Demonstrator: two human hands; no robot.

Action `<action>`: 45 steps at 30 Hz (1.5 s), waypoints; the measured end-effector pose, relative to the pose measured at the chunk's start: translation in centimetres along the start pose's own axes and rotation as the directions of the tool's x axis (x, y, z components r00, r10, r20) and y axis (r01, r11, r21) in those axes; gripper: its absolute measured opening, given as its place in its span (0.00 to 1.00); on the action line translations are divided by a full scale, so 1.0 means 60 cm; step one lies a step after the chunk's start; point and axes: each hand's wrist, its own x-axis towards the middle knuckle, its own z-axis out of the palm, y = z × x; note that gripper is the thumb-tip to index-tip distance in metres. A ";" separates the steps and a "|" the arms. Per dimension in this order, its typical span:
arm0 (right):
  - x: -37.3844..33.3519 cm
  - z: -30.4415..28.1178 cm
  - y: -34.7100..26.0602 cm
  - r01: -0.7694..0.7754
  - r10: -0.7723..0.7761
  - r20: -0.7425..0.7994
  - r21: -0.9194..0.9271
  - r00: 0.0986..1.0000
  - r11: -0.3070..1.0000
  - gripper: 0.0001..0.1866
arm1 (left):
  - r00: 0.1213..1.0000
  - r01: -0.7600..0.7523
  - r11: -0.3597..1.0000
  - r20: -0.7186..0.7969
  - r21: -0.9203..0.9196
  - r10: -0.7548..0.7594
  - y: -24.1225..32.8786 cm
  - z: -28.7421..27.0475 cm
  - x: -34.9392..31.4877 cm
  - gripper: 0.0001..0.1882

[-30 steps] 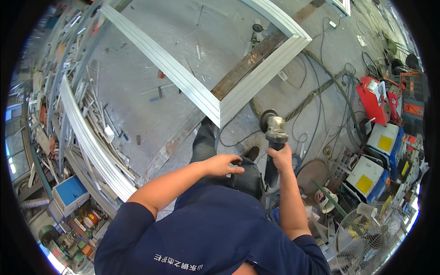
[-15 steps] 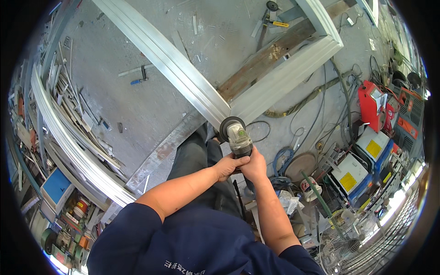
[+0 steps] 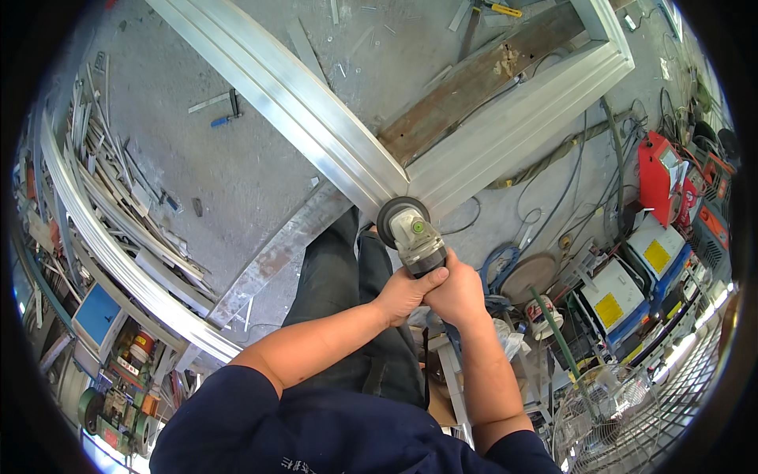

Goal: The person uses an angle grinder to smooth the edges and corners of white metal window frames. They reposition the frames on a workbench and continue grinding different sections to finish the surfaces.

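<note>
Both of my hands hold an angle grinder (image 3: 418,237), its body pointing away from me. My left hand (image 3: 403,297) and my right hand (image 3: 458,292) press together around its rear, fingers wrapped and partly hidden. The grinder's dark round disc overlaps the near corner of a silver metal frame (image 3: 316,130), just below the mitred seam; whether it touches the metal I cannot tell. Two ribbed profiles meet there, one running to the far left, the other to the far right. Beneath the frame lie a rusty brown beam (image 3: 442,118) and a grey steel bar (image 3: 272,257).
Long metal offcuts (image 3: 118,197) pile up on the left, beside a curved-looking silver profile (image 3: 110,245). A blue-handled clamp (image 3: 225,120) lies on the floor. At right stand a red machine (image 3: 662,178), white boxes (image 3: 612,296), loose cables and a wire-caged fan (image 3: 608,403).
The view has shifted, so the frame and floor items appear larger and displaced. My hands and the grinder sit slightly lower and farther right in the picture, with the disc still over the frame corner.
</note>
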 end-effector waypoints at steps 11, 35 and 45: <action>0.013 -0.018 -0.004 0.012 -0.011 0.029 -0.022 1.000 1.000 0.25 | 0.999 -0.002 1.000 -0.042 -0.024 0.001 0.020 0.022 -0.001 0.36; 0.030 -0.037 -0.014 0.019 -0.020 0.036 0.041 0.999 0.999 0.24 | 0.996 -0.017 1.000 -0.085 -0.019 0.016 0.038 0.036 0.007 0.39; 0.031 -0.035 -0.014 0.049 -0.049 -0.006 0.064 0.999 0.997 0.23 | 0.997 -0.024 1.000 -0.070 -0.017 0.023 0.043 0.039 0.007 0.40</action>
